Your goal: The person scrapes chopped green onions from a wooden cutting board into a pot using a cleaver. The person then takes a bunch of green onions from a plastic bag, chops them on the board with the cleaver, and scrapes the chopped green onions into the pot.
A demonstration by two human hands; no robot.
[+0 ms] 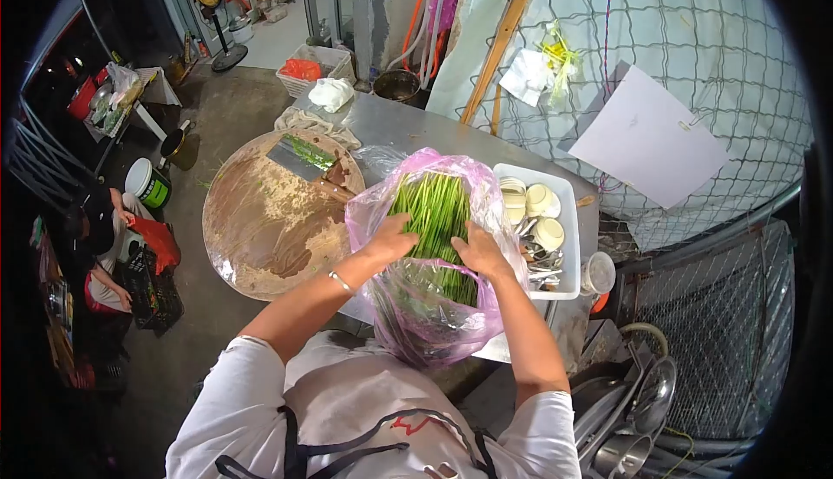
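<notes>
- Green stalks (431,210), centre of frame inside a pink bag (390,305): probably light, bendy, easily bruised; best held bundled at mid-length.
- Left hand (392,240) and right hand (482,252) flank them, fingers partly bent; whether gripping, I cannot tell.
- Bag film: likely slippery.
- White tub (572,227) crowds the right; broad chopping board (252,240) spreads left, cleaver (299,158) near its top.

No text can be read: the bucket (139,177) on the floor at left carries a green label (157,193) whose pale print is too small.
</notes>
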